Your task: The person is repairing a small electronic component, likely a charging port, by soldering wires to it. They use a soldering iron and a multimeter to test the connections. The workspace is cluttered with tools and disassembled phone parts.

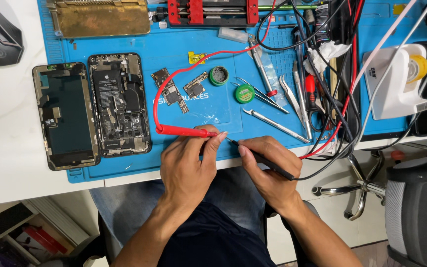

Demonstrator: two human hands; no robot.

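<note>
At the far left of my view a detached phone screen [65, 116] lies face down, partly on the white bench [6, 148] and partly on the blue work mat [208, 109]. Just beside it on the mat sits the opened phone body [119, 105], its battery and boards exposed. Further right, two small circuit boards [181, 90] rest near the mat's middle, with a round green tin [219, 75] and a green solder-wick spool [244, 93] beyond them.

My left hand [189, 168] hangs over the mat's near edge. Its grip is closed: thumb and fingers pinch the red probe [184, 131], which lies nearly level and points right, its red lead curling up across the mat. My right hand [268, 170] is close beside it, the grip likewise closed around the black probe [263, 159], held like a pen with its metal tip aimed left. The two probe tips meet, or nearly so, just between my hands; I cannot tell whether they touch.

To the right lie several tweezers [292, 96] and a tangle of cables, then a white tape dispenser [396, 81].
</note>
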